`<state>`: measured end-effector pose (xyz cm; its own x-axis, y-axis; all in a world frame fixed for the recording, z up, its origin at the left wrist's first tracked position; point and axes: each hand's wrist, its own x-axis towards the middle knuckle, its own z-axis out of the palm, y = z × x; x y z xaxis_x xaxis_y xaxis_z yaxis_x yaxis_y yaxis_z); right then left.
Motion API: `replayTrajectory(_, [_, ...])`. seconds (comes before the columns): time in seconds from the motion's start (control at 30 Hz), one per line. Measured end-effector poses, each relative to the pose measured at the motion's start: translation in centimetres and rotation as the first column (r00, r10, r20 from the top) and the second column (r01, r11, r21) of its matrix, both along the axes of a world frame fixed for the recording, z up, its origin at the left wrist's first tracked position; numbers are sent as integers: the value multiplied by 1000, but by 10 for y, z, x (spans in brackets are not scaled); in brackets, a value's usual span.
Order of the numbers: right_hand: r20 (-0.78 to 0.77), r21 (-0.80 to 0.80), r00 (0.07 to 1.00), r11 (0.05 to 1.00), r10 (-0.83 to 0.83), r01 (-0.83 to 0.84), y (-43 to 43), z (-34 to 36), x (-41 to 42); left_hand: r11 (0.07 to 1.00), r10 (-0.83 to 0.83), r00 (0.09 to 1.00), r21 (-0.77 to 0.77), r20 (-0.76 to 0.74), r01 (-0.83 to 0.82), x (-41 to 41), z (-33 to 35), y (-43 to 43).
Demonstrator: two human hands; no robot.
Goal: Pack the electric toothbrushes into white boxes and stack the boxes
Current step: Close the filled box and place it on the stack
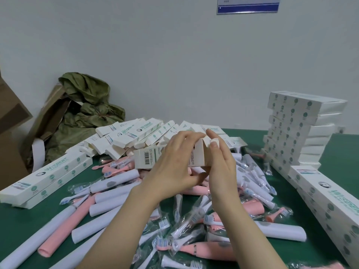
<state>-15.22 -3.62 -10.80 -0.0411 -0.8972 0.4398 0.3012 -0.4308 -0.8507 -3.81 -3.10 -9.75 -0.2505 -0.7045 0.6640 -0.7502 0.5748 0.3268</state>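
Note:
I hold a white box (147, 158) with a barcode above the middle of the table, its open end toward the right. My left hand (174, 166) grips the box near that end. My right hand (219, 164) pinches the small end flap (214, 142) between thumb and fingers. Pink and white electric toothbrush handles (114, 183) and wrapped brush heads (194, 220) lie heaped on the green table (23, 222) beneath my hands. A heap of empty white boxes (139, 136) sits behind. Whether the held box contains a toothbrush is hidden.
A tall stack of packed white boxes (299, 133) stands at the right, with more boxes (326, 200) lying along the right edge. Two boxes (50, 175) lie at the left. A cardboard carton (11, 133) and green crumpled bag (87, 105) sit at the back left against the wall.

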Motion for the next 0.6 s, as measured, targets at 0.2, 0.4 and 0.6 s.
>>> replayTrajectory(0.2, [-280,-132,958,991,-67,30,-1,-10,2,988,90,986,-114,-143,-106,2,-11,-2])
replayTrajectory(0.4, [-480,-296,854,954,-199,56,0,-20,3,968,68,968,-219,-240,-123,7,-19,6])
replayTrajectory(0.6, [-543,-364,794,928,-274,72,2,-22,4,951,65,965,-276,-255,-137,6,-22,9])
